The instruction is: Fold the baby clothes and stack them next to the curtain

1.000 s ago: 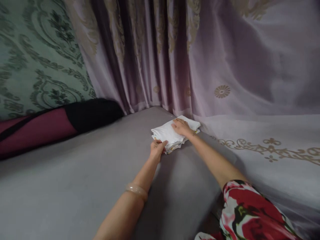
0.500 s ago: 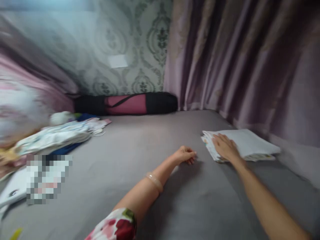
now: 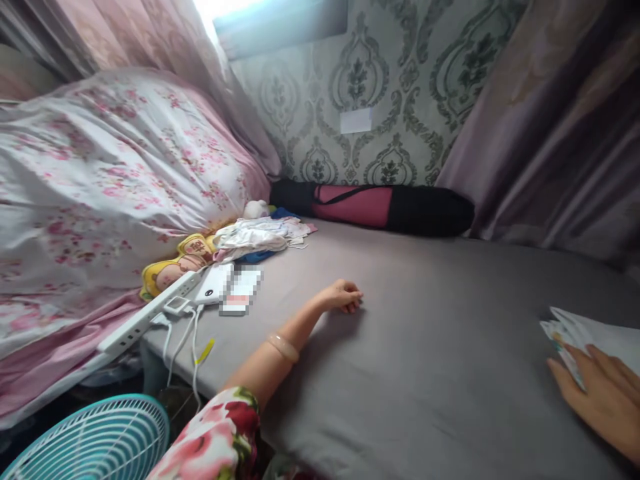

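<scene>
My left hand [image 3: 344,297] rests on the grey bed sheet [image 3: 425,320] near the middle of the view. Its fingers are loosely curled, and nothing shows in them. A pale bangle [image 3: 283,348] circles that forearm, below a floral sleeve [image 3: 215,437]. At the right edge, my right hand [image 3: 600,397] lies with fingers stretched out over a folded white cloth stack [image 3: 607,333]. Layered edges of the stack show at its left corner, while its right part is cut off by the frame.
At the left lie crumpled clothes [image 3: 255,235], a yellow cartoon cushion [image 3: 167,270], a power strip [image 3: 150,313] with white cables, and a blurred-out flat item [image 3: 243,291]. A teal fan [image 3: 95,440] stands below the bed's edge. A black and red long bag [image 3: 360,207] lies along the wall.
The view has turned left, bringing in the fan and power strip. My left hand has shifted left across the sheet, away from the cloth stack. My right hand stays on the stack.
</scene>
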The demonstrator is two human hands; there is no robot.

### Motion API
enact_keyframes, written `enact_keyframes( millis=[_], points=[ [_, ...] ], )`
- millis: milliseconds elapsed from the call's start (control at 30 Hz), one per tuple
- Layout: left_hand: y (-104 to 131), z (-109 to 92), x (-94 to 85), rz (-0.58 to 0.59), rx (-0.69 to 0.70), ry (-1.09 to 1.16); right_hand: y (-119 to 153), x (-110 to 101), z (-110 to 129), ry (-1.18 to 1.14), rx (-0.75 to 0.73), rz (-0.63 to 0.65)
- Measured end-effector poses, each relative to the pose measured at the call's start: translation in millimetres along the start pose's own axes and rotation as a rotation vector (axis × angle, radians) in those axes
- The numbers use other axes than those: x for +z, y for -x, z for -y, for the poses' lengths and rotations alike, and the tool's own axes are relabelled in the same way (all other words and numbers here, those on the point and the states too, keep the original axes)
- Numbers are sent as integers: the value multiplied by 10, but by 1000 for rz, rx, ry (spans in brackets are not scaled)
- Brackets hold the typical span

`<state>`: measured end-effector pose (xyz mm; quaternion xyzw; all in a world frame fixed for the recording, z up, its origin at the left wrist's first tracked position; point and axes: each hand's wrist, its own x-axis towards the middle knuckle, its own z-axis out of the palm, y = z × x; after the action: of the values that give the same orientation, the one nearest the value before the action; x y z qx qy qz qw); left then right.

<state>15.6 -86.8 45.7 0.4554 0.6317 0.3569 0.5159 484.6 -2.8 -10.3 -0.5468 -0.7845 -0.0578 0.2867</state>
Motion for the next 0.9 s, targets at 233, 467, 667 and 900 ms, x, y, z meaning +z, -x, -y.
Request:
enact_keyframes(
  millis=[233,467,667,900],
  points=[
    [397,112,-926,-339,-22,82,-98,160,907,68,-137,115],
    [677,257,-1801,-776,53,-9,-132,572,1755,-16,-248,305],
    [783,285,-2509,-1124,-29,-241,-143,729,2360,-83,-347,358],
    [659,248,-2945,-1202,-89,-441,-155,890,2714,-91,-348,318]
  ],
)
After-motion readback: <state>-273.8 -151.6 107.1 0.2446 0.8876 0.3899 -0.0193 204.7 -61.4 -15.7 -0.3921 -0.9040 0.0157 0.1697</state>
